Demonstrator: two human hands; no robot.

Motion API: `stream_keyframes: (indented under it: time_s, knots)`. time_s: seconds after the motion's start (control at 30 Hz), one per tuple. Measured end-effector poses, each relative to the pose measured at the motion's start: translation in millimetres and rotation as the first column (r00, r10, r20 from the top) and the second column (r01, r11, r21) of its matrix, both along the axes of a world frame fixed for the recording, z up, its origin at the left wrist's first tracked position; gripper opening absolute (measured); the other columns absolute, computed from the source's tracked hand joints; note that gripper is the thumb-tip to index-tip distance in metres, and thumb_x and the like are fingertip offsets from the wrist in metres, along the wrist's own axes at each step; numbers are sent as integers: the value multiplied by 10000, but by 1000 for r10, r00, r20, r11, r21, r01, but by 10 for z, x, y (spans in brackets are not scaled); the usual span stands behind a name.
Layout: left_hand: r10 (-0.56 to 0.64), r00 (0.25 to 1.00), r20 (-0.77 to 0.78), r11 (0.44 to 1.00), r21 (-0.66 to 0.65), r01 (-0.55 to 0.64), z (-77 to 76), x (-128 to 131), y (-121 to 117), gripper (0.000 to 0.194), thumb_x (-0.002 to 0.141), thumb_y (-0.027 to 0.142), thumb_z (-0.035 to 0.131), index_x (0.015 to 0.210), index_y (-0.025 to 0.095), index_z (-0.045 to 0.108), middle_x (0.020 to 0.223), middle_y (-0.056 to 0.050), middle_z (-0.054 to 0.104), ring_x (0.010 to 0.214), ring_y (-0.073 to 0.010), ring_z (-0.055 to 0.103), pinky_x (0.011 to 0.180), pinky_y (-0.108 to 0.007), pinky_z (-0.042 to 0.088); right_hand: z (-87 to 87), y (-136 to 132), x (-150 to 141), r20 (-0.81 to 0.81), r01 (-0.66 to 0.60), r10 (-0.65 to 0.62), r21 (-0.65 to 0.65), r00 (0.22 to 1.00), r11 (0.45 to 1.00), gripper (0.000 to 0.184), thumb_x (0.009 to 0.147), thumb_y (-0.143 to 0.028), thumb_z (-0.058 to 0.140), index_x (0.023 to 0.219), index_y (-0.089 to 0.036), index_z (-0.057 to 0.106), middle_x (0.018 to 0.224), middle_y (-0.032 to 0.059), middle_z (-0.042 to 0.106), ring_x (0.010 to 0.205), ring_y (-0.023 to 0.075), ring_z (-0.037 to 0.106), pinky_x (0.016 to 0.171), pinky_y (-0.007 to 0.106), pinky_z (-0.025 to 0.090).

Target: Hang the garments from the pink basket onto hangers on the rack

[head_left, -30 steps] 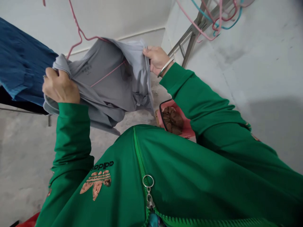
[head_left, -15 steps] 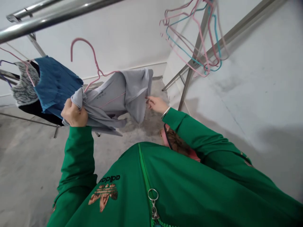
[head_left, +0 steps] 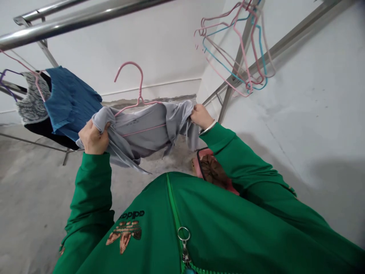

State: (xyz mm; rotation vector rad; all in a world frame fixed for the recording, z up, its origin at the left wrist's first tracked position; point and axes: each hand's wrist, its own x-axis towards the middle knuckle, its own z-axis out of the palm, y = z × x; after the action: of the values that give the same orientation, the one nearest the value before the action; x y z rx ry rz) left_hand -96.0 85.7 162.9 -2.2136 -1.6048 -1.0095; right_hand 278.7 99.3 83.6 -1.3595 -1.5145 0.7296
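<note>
A light grey garment (head_left: 151, 118) is draped over a pink clothes hanger (head_left: 140, 89), whose hook points up and is free of any rail. My left hand (head_left: 94, 137) is closed around the bunched left side of the garment, near the hanger's left shoulder. At the other end, my right hand (head_left: 202, 116) pinches the garment's right side, where the cloth hangs in loose folds below the fingers. The hanger's lower bar shows across the cloth. Whether either hand also grips the hanger's wire is hidden by fabric.
A metal rail (head_left: 71, 23) crosses the upper left. A blue garment (head_left: 71, 101) and a patterned grey-and-black one (head_left: 33, 97) hang at left. Several bare pink and blue hangers (head_left: 242, 49) hang at upper right by a metal leg. A pink container (head_left: 203, 152) stands on the floor.
My right hand has moved up and right and now grips the garment's right edge. The hanger has shifted right and become more level, with the cloth drawn out between both hands.
</note>
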Motion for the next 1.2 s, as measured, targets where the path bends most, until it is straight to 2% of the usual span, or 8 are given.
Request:
stream_keyframes:
  time_s: [0.23,0.37,0.5,0.73,0.93,1.03,1.1,1.2]
  knots:
    - [-63,998,15,998,2,63,-40,43,-21,319,819,366,544,951,112,683,982,-142,711,994,-258,665,887,-362,516,403,-171,79,334,-204,100,291,937,935,306,788,-378,584,1036,-223,674,1122,79,637,1184,285,539,1020,469,418]
    - [-102,994,39,992,-71,104,-37,79,-19,313,840,374,543,997,136,673,1024,-120,701,1038,-237,653,935,-359,501,387,-185,63,455,-286,211,103,865,953,301,769,-242,516,1011,-205,690,980,97,688,1032,286,620,896,426,486]
    - [-141,965,222,980,-106,168,-34,51,105,311,855,373,567,1089,186,652,1180,-53,660,1175,-187,579,1073,-357,414,306,-235,77,374,-260,181,172,910,950,310,733,-181,425,858,-201,707,833,66,709,824,234,651,734,343,498]
    - [-40,509,860,946,-131,296,-49,-304,335,392,715,461,742,1007,209,676,992,-34,724,1017,-227,655,996,-447,482,356,-243,246,510,-97,-109,359,853,928,263,676,-170,429,708,-151,689,691,89,698,677,207,634,581,262,394]
    - [13,487,873,896,-227,382,-70,-130,111,464,750,502,699,1091,202,601,976,-8,718,1050,-224,638,891,-428,503,430,-316,138,554,-41,-213,410,805,911,272,732,-144,435,759,-142,706,797,132,736,721,195,661,590,240,383]
    - [-51,558,828,786,-311,534,-208,206,-142,533,802,541,619,1192,189,528,997,-39,695,1020,-229,634,836,-394,527,412,-298,131,452,-12,-193,411,871,912,283,732,-160,431,784,-138,708,786,105,733,729,180,656,631,233,422]
    - [-224,674,704,612,-437,660,-346,388,-298,559,791,512,634,1213,166,516,1013,-84,675,1009,-243,626,827,-377,529,369,-279,188,358,1,-150,385,922,923,264,727,-192,450,775,-139,705,757,75,720,711,170,643,646,239,443]
    - [-463,777,427,480,-616,625,-529,422,-428,471,783,370,645,1183,144,537,987,-99,641,924,-226,621,797,-348,527,286,-298,344,212,9,-77,307,974,952,208,694,-222,508,739,-158,700,710,29,695,678,166,624,655,264,464]
